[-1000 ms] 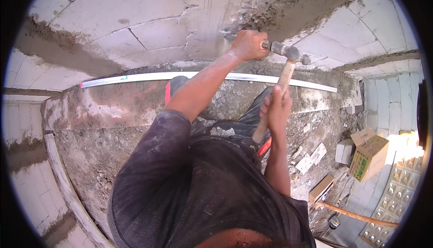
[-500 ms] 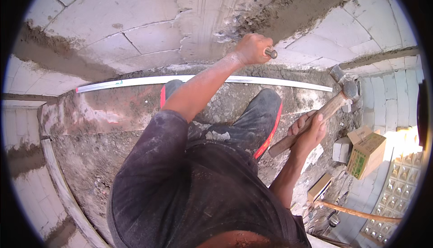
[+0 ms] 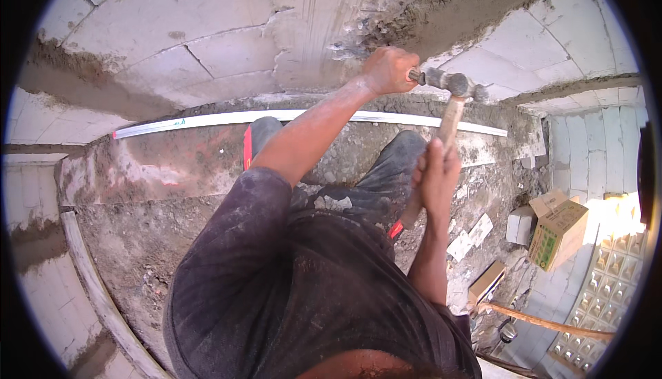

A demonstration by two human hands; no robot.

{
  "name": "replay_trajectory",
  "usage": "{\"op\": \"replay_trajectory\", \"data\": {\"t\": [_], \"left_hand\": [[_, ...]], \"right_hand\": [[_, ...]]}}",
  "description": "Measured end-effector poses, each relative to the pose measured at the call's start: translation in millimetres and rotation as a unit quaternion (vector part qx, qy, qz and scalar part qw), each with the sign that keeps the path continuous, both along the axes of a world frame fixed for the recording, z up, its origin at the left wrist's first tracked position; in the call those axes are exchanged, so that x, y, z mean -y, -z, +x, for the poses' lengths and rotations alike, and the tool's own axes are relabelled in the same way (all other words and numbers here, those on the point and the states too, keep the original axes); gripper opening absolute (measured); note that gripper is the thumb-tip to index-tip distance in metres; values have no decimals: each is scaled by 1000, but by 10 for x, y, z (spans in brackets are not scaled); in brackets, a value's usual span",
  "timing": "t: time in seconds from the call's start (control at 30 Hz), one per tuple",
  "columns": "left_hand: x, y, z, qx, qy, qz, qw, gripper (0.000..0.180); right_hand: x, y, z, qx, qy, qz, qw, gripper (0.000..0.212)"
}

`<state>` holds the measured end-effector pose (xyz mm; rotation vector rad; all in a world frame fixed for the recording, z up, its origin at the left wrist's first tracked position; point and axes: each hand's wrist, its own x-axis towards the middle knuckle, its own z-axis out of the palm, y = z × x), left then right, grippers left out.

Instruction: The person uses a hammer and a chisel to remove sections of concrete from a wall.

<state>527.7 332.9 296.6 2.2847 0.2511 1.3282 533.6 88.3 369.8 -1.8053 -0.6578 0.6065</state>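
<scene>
Hammer set to steel rod, by block wall.
Left hand fisted round rod, one end protruding; right hand wraps wooden handle mid-length, hammer head at that end. Long white bar near wall foot. Open cardboard box rightward, beside pale block.

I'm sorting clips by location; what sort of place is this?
Probably a building site: unpainted block walls crossed by rough grey bands, dirt ground with rubble, and a hammer in the person's right hand.
</scene>
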Motion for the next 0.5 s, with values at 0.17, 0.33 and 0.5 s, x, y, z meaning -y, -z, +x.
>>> {"op": "replay_trajectory", "data": {"t": [0.17,0.33,0.5], "left_hand": [[-9,-21,-13,6,-12,-19,1000,18],[-13,-118,79,-5,-10,-28,1000,20],[-261,753,-427,-103,-121,-97,983,21]], "right_hand": [[147,-467,-80,88,72,284,952,31],[-65,545,307,410,129,221,875,30],[56,-36,-241,-82,23,103,991,25]]}}
